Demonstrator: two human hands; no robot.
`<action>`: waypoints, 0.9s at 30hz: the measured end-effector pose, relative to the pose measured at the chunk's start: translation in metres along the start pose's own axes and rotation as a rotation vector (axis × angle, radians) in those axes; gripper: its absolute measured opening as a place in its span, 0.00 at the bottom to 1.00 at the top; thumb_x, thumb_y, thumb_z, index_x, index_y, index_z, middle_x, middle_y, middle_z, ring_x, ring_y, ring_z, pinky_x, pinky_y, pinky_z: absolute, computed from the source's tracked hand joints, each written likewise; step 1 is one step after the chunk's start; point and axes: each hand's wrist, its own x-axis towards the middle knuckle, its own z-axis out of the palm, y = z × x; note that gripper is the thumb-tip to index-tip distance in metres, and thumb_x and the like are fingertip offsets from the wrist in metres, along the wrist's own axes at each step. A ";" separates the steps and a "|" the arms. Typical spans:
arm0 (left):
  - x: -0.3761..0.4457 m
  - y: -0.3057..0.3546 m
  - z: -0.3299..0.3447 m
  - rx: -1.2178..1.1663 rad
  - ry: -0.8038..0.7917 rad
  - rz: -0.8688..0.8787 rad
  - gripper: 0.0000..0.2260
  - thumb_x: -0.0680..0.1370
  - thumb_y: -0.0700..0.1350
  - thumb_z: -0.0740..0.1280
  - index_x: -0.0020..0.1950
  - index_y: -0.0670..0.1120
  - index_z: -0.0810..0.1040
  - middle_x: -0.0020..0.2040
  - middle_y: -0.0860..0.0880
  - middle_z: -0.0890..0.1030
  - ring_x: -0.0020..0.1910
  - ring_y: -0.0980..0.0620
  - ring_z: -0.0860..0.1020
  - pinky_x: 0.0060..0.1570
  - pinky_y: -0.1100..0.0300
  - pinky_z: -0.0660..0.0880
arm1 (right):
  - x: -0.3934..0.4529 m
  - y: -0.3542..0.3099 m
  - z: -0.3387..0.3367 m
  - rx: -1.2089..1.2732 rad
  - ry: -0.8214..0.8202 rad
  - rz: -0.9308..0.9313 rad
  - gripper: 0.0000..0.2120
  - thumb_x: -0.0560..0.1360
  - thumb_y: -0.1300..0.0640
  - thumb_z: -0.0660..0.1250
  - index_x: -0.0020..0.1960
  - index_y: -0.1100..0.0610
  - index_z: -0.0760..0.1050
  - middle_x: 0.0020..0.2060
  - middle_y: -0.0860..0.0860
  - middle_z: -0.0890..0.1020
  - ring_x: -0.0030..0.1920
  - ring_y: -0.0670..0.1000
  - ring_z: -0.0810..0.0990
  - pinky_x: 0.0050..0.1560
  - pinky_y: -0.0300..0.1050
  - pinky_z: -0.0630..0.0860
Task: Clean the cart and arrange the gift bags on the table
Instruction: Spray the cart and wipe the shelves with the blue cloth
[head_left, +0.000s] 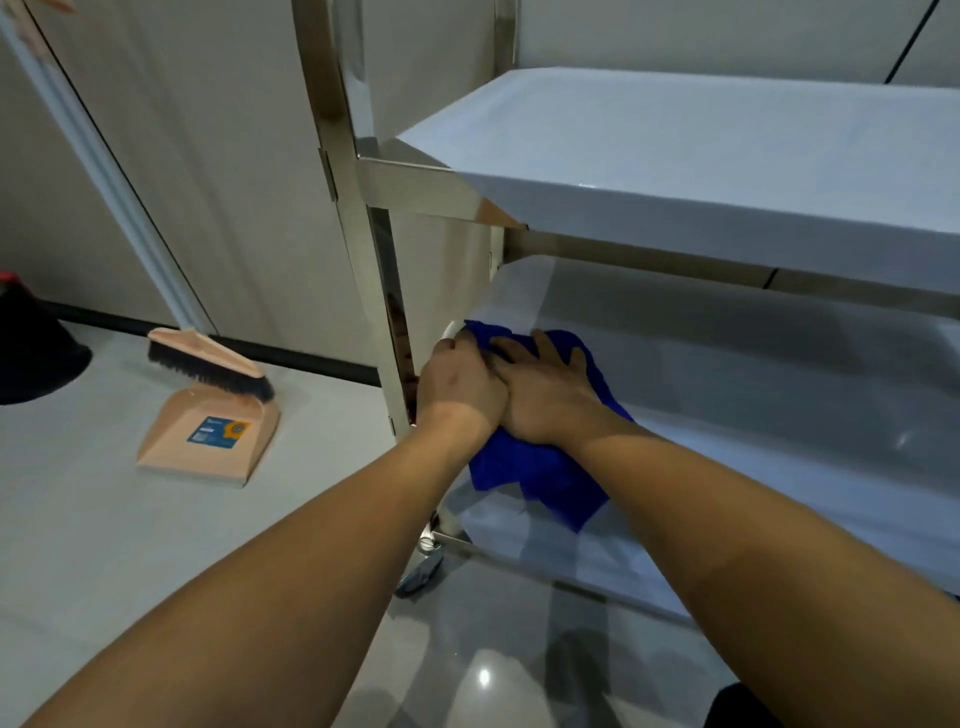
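Both hands, left (460, 387) and right (545, 397), touch side by side, pressing a crumpled blue cloth (540, 470) flat-fingered onto the steel-framed cart's white lower shelf (753, 395).

Both bare forearms reach from the bottom of the frame toward its centre. The left hand (460, 384) is curled, knuckles up. The right hand (545, 395) lies flat beside it, fingers (543, 348) spread, the two hands touching.
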 end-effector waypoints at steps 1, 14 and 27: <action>0.000 0.001 0.003 -0.007 0.014 0.007 0.16 0.81 0.40 0.58 0.67 0.39 0.73 0.64 0.38 0.75 0.60 0.39 0.76 0.58 0.52 0.74 | 0.005 0.003 0.000 -0.006 -0.006 0.008 0.33 0.78 0.32 0.55 0.79 0.35 0.47 0.81 0.43 0.50 0.80 0.60 0.43 0.74 0.74 0.47; 0.006 -0.002 0.034 0.008 0.129 0.098 0.14 0.84 0.47 0.57 0.67 0.45 0.75 0.75 0.43 0.69 0.71 0.43 0.69 0.72 0.41 0.64 | 0.054 0.044 -0.007 0.043 0.053 0.058 0.31 0.80 0.32 0.52 0.79 0.33 0.46 0.81 0.42 0.50 0.81 0.59 0.44 0.75 0.71 0.45; 0.019 -0.011 0.050 0.327 0.002 0.174 0.29 0.83 0.64 0.50 0.77 0.48 0.64 0.81 0.44 0.60 0.80 0.43 0.56 0.74 0.41 0.62 | 0.131 0.068 -0.020 -0.031 0.042 0.162 0.37 0.76 0.24 0.48 0.81 0.37 0.47 0.81 0.46 0.53 0.79 0.63 0.50 0.74 0.71 0.49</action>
